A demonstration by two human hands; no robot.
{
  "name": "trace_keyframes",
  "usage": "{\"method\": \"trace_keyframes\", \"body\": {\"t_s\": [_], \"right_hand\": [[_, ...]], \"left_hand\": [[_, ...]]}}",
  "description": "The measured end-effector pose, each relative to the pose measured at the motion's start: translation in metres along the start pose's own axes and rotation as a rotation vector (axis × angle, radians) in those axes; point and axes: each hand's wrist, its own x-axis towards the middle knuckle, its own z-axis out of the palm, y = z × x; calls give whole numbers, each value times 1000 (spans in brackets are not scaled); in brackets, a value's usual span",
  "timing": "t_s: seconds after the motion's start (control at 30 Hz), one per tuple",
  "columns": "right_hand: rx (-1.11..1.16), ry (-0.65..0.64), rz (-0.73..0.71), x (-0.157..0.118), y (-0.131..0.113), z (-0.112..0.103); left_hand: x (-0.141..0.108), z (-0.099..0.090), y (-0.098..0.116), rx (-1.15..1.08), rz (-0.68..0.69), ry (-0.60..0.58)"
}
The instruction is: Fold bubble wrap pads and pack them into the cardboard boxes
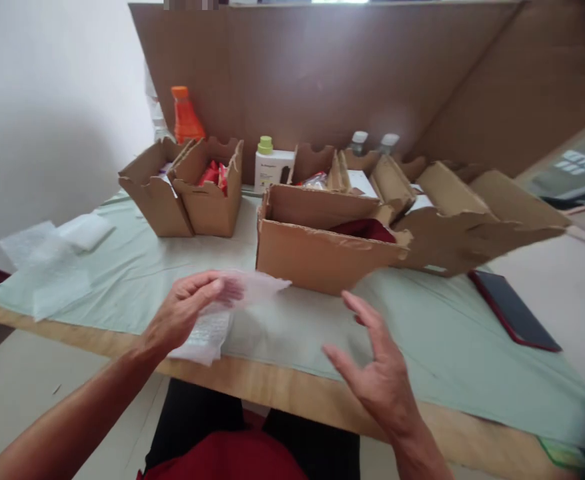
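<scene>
Holding filmy plastic wrap (pixel 262 283) in the left grip (pixel 187 307), fingertips showing through, above the green-clothed tabletop (pixel 282 333) and near the front of a cardboard box (pixel 317 257) with something dark red (pixel 369 229) inside; bubble wrap (pixel 206 337) just below, impossible to tell whether part of the same piece. Spreading thumb and fingers well apart in the right grip (pixel 379 377), open above the cloth, near that box's lower right. Seen farther off: more clear wrap (pixel 55 257) at left, a phone (pixel 515 310) at right, other cardboard boxes (pixel 215 208) behind.
</scene>
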Motion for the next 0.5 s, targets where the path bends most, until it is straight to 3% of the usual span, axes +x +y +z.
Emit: {"method": "trace_keyframes", "body": {"t_s": [0.1,0.2,0.27,0.37,0.5], "right_hand": [[119,-160,-110,8,-37,-4],[220,-169,-95,23,-55,-2],[289,-150,-55,28,-56,-2],[362,-67,58,25,-47,-14],[348,339,292,17,-20,-47]], "left_hand": [[-8,42,10,194,109,-238],[-14,77,19,413,249,-451],[-15,89,17,542,300,-498],[-7,87,2,747,326,-483],[5,52,-25,934,134,-481]]}}
